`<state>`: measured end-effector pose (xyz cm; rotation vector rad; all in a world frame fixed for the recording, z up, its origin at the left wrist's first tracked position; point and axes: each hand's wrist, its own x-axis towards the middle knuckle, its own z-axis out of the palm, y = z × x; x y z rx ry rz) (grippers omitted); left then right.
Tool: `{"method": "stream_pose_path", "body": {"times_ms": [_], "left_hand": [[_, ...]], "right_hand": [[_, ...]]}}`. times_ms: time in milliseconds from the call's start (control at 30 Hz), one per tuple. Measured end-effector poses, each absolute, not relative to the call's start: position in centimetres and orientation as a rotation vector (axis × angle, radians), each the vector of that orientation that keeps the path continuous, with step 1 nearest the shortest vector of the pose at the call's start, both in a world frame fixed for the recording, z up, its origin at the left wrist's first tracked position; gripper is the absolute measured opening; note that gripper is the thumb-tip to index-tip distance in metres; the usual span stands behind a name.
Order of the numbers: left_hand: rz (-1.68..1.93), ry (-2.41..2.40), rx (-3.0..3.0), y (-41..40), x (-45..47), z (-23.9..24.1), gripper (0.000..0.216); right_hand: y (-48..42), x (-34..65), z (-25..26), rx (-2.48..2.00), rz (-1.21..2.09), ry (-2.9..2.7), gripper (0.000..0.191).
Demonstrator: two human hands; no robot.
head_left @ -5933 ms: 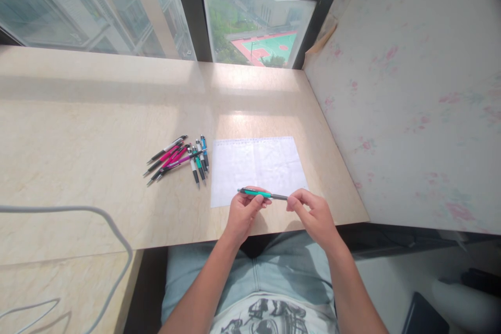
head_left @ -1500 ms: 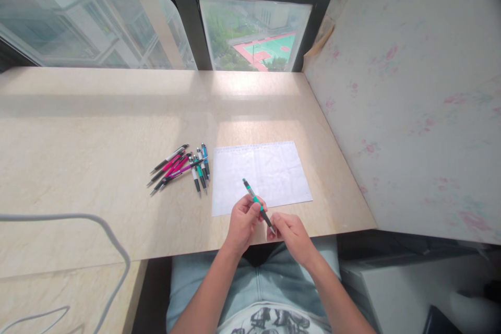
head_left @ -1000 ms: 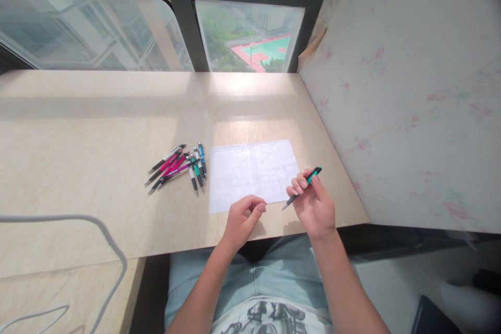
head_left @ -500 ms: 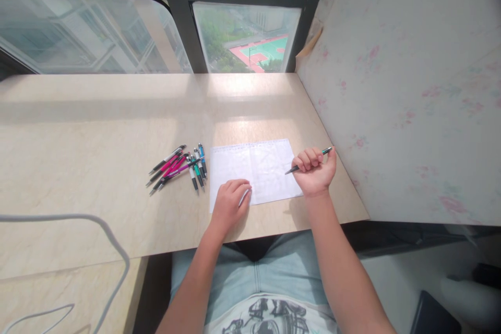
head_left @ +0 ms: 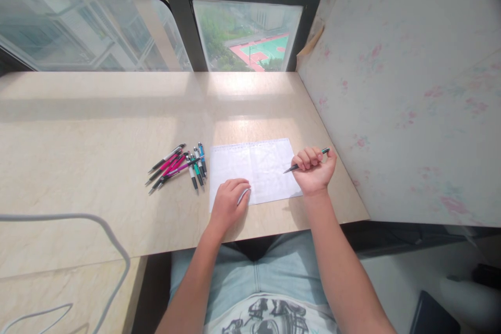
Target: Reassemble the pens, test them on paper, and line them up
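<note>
My right hand (head_left: pixel 315 169) is closed around a teal and black pen (head_left: pixel 291 168), whose tip points left over the right edge of a white sheet of paper (head_left: pixel 258 164). My left hand (head_left: pixel 229 202) rests flat on the sheet's near left corner, fingers together and holding nothing. The sheet lies on a beige marble-look desk (head_left: pixel 97 135). A loose pile of several pens (head_left: pixel 178 164) in pink, black, teal and blue lies just left of the sheet.
A wall covered in floral paper (head_left: pixel 399 88) rises along the desk's right edge. Windows (head_left: pixel 246 36) run behind the desk. A grey cable (head_left: pixel 97 224) loops over the near left of the desk. My lap sits below the front edge.
The pen passed from both hands into my right hand alone, which moved up to the sheet's right edge. My left hand let go and came down flat on the paper.
</note>
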<state>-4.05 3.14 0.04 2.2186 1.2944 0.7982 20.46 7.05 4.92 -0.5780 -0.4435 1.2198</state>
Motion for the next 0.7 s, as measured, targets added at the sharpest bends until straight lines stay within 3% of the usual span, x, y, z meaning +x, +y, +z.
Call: {"method": "stream_pose_path", "body": {"times_ms": [500, 567, 700], "left_hand": [[0.778, 1.314, 2.224, 3.12, -4.13, -0.06, 0.019], [0.774, 1.316, 2.225, 3.12, -4.13, -0.08, 0.019], [0.777, 1.321, 2.220, 3.12, -4.14, 0.03, 0.017]], "right_hand": [[6.68, 20.67, 5.25, -0.298, 1.374, -0.229, 0.044], [6.61, 20.62, 5.44, -0.314, 1.347, -0.235, 0.039], [6.67, 20.62, 5.72, -0.422, 1.343, -0.336, 0.010]]}}
